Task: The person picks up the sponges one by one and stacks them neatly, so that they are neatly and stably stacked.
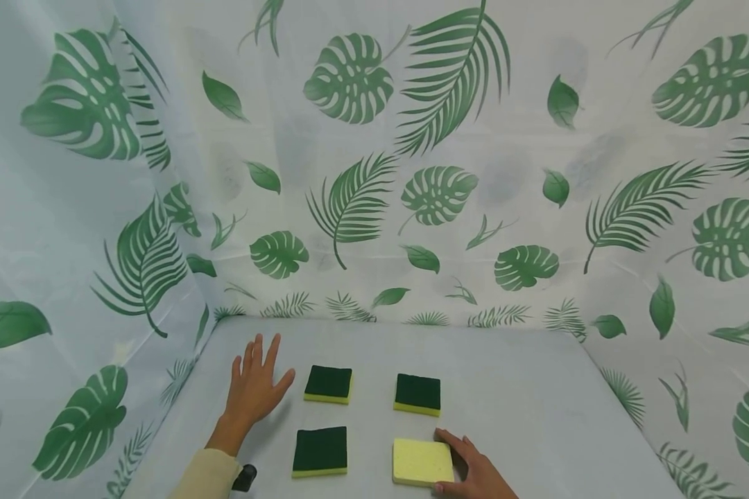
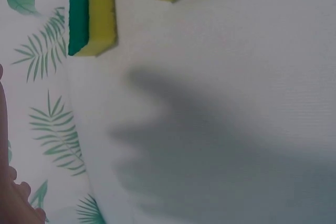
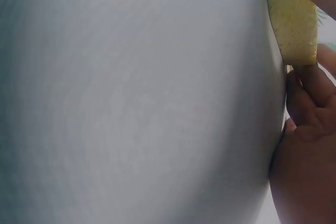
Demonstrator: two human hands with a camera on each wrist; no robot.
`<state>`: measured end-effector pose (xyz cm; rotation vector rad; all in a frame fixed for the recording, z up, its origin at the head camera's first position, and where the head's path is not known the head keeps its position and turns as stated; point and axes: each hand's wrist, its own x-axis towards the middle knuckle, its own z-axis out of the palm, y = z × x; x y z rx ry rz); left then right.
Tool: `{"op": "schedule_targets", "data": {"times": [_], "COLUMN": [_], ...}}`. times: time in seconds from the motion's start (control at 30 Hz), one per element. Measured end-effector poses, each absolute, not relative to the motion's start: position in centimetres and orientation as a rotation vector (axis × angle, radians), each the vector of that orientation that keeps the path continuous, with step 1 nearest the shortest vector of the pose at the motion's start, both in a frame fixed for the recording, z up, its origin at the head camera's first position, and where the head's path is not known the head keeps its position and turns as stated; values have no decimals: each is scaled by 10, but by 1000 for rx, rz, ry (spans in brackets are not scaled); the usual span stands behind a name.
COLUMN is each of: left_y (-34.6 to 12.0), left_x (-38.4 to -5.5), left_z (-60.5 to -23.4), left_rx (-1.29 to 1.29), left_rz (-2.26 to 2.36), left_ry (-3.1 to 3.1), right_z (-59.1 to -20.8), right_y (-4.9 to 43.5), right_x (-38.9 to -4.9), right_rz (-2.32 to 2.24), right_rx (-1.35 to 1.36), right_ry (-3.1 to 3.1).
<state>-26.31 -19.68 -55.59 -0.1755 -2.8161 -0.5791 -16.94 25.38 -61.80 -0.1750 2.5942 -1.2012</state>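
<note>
My right hand [image 1: 477, 469] grips a sponge [image 1: 421, 461] by its right end, thumb at the near edge and fingers at the far corner. That sponge lies yellow side up; in the right wrist view its yellow end [image 3: 295, 24] shows between thumb and fingers. My left hand [image 1: 259, 383] hovers over the table with fingers spread, holding nothing, and its shadow falls on the surface in the left wrist view. Nearest to it is a sponge [image 1: 329, 383] with its dark green scouring side up. Two more lie green side up, one front left [image 1: 320, 449] and one back right [image 1: 417, 394].
The sponges form two rows of two on a white-covered table [image 1: 512, 388]. A white curtain [image 1: 374, 145] with green leaf prints encloses the table at the back and both sides. A small black object [image 1: 245, 477] sits at my left wrist, beside the cream sleeve [image 1: 209, 475].
</note>
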Motion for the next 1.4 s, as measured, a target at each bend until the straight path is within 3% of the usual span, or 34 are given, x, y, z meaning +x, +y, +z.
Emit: {"op": "schedule_targets", "data": {"times": [0.77, 1.4], "left_y": [-189, -186], "left_x": [-239, -209], "left_z": [-562, -594], "left_rx": [-397, -233], "left_rz": [-928, -1296], "left_ry": [-2882, -3031], "right_z": [-616, -614], "right_y": [249, 246], "right_x": [-171, -170], "right_rz": [-1101, -1113], "right_rx": [17, -24], "right_ry": [2591, 2605]}}
